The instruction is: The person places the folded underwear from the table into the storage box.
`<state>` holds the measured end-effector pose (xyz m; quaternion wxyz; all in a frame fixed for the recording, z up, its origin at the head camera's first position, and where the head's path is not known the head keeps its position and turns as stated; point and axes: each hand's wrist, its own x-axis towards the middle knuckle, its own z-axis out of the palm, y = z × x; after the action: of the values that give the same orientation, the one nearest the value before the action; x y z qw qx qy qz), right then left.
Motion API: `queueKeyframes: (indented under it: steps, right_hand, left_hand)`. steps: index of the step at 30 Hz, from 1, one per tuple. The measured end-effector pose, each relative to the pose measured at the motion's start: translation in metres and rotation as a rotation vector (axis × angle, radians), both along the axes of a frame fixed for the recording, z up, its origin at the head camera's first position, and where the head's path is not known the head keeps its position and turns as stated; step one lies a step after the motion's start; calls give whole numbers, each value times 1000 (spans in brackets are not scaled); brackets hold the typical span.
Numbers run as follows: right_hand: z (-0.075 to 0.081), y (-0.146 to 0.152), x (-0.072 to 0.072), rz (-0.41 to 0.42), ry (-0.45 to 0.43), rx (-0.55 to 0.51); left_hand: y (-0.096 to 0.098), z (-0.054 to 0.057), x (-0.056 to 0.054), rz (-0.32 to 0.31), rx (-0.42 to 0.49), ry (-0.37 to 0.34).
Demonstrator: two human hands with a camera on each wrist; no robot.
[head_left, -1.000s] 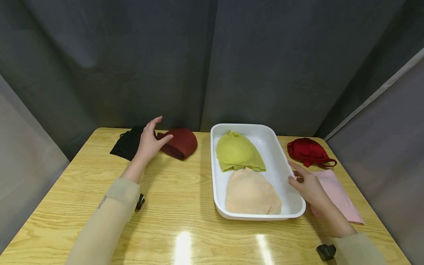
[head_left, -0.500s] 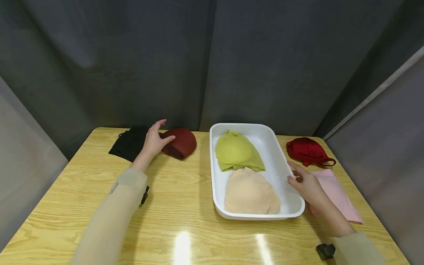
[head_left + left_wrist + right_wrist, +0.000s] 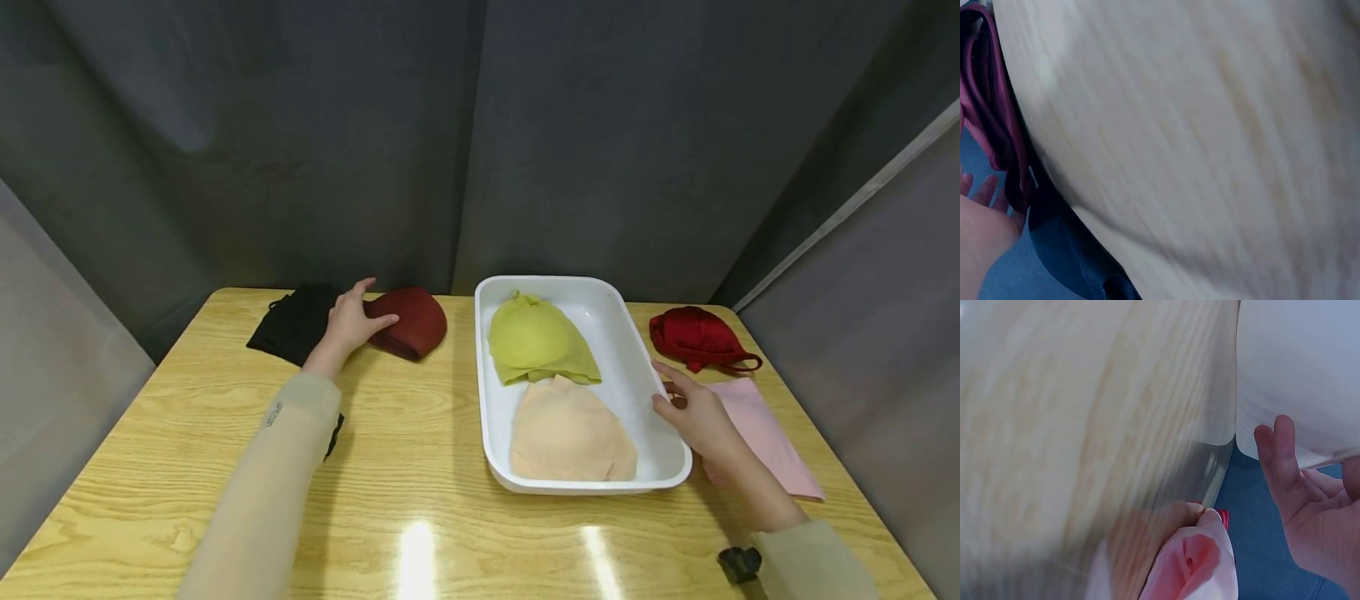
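Observation:
My left hand (image 3: 349,323) reaches over the near left end of a folded maroon bra (image 3: 414,323), its thumb in front and its fingers spread behind. In the left wrist view, the fingertips (image 3: 985,190) lie right at the folded layers of the maroon bra (image 3: 999,100). A black folded garment (image 3: 288,325) lies just left of that hand. My right hand (image 3: 705,425) holds the right rim of a white plastic tray (image 3: 486,417), with fingers against its outer wall. Inside the tray, a yellow-green bra (image 3: 536,337) lies behind a peach one (image 3: 570,433).
A red bra (image 3: 693,333) with a strap loop lies at the back right of the wooden table (image 3: 397,433). A folded pink cloth (image 3: 765,442) is partly behind my right hand. Grey curtains (image 3: 337,150) hang along the table's back and sides.
My left hand has moved a little right and down, from over the gap beside the black garment onto the maroon bra's left end. My right hand stays at the tray rim.

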<state>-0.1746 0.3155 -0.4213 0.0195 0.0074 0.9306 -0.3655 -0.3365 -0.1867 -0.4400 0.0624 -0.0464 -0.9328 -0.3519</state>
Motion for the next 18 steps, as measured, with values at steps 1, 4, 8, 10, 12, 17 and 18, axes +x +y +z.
queueKeyframes:
  steps: [1, 4, 8, 10, 12, 17, 18]
  right_hand:
    - [0, 0, 0, 4, 5, 7]
    - [2, 0, 1, 18, 26, 35]
    - [1, 0, 1, 20, 28, 42]
    - [1, 0, 1, 17, 26, 38]
    - [1, 0, 1, 14, 22, 35]
    - [2, -1, 1, 13, 27, 42]
    - [2, -1, 1, 14, 28, 44]
  left_hand:
    - [0, -1, 0, -5, -12, -8]
    - [0, -1, 0, -14, -39, -31]
    - [2, 0, 0, -25, -54, -51]
    - [2, 0, 0, -34, -59, -61]
    - [3, 0, 0, -43, -56, -78]
    - [6, 0, 0, -56, -42, -138]
    - [7, 0, 0, -57, -37, -149]
